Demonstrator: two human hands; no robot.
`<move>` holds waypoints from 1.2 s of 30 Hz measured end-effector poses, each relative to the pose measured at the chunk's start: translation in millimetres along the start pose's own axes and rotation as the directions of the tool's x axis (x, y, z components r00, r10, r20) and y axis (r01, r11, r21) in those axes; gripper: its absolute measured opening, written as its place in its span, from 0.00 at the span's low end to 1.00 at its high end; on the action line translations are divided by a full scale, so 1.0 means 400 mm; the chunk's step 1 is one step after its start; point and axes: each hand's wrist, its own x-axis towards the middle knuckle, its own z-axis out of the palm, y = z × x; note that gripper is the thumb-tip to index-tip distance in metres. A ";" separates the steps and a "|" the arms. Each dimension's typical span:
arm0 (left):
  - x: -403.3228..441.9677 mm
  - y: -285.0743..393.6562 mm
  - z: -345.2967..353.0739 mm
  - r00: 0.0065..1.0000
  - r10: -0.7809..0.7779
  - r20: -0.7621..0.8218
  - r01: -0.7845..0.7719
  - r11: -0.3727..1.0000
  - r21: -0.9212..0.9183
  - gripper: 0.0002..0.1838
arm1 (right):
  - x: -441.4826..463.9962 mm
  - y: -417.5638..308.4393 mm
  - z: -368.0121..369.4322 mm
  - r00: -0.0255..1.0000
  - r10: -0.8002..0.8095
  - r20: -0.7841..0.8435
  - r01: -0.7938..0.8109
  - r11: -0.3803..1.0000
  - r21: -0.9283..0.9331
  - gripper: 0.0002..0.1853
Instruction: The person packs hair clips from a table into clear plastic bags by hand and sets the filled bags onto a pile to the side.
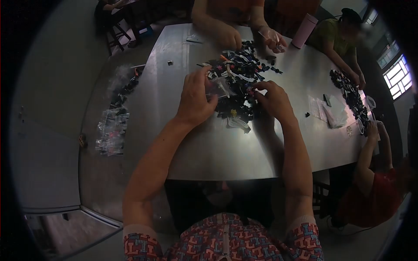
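A heap of small dark, white and coloured pieces (237, 71) lies on the metal table (209, 152). At the heap's left side my left hand (197, 96) holds a clear plastic bag (221, 88) between thumb and fingers. My right hand (275, 101) is at the heap's right side, its thumb and fingertips pinched at a small dark and pinkish piece (251, 91), whose shape is hard to make out. Below the hands, a white piece (238, 124) and a yellow one (234, 112) lie at the heap's near edge.
Across the table a person's hands (274, 41) hold a small clear bag near a pink cylinder (305, 31). Flat clear bags (332, 114) lie on the right, beside a second heap (350, 95) with two people near it. Filled bags (112, 132) lie at the left.
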 end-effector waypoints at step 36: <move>-0.004 0.001 0.004 0.999 -0.025 0.024 0.026 0.999 -0.039 0.37 | 0.014 0.048 -0.043 0.989 0.038 0.140 -0.071 0.968 0.240 0.10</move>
